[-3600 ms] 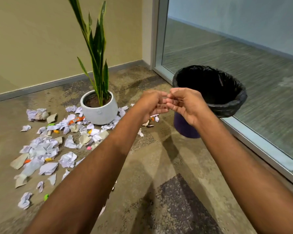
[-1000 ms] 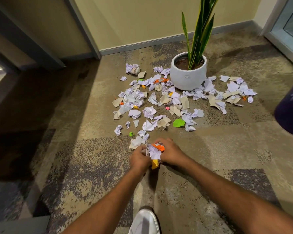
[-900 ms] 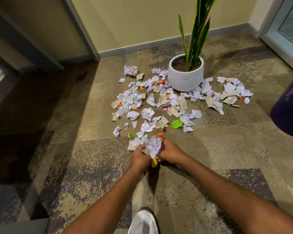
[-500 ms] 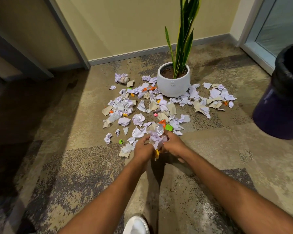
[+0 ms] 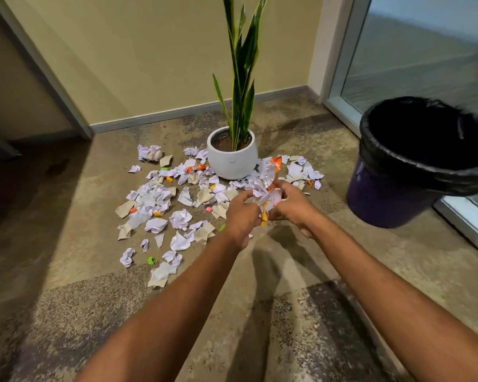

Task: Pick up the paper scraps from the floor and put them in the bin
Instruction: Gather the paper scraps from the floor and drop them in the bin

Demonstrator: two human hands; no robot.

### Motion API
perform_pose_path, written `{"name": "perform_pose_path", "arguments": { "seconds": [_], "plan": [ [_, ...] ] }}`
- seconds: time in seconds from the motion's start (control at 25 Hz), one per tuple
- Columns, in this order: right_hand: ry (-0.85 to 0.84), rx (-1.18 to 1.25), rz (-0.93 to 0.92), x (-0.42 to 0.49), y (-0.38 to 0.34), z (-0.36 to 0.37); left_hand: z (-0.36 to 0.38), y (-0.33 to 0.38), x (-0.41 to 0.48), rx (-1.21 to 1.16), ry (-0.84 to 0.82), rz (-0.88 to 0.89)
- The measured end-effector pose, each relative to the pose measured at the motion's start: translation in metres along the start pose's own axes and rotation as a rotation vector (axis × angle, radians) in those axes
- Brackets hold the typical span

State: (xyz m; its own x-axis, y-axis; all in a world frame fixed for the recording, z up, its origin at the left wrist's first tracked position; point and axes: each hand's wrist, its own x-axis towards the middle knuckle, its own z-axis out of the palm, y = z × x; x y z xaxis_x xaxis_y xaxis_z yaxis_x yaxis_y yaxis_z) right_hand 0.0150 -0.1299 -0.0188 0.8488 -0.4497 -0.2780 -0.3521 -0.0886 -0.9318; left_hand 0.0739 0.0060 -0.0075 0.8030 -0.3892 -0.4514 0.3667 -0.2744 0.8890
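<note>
While crumpled white, tan and orange paper scraps (image 5: 160,205) litter the mottled carpet (image 5: 66,244) leftward, the left hand (image 5: 242,216) and right hand (image 5: 290,206) clutch a crinkled wad (image 5: 267,191) together; the round, black-lined purple bin (image 5: 398,199) stands apart, rightward.

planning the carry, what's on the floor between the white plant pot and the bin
Head view: paper scraps lie beside the plant pot, partly hidden by the held bundle; past them the carpet is bare up to the bin.
</note>
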Motion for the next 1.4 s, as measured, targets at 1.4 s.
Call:
{"name": "perform_pose_path", "arguments": {
  "seconds": [1.4],
  "plan": [
    [0.538, 0.284, -0.138, 0.005, -0.075, -0.156, 0.117, 0.131, 0.018, -0.054, -0.368, 0.205]
  ]
}}
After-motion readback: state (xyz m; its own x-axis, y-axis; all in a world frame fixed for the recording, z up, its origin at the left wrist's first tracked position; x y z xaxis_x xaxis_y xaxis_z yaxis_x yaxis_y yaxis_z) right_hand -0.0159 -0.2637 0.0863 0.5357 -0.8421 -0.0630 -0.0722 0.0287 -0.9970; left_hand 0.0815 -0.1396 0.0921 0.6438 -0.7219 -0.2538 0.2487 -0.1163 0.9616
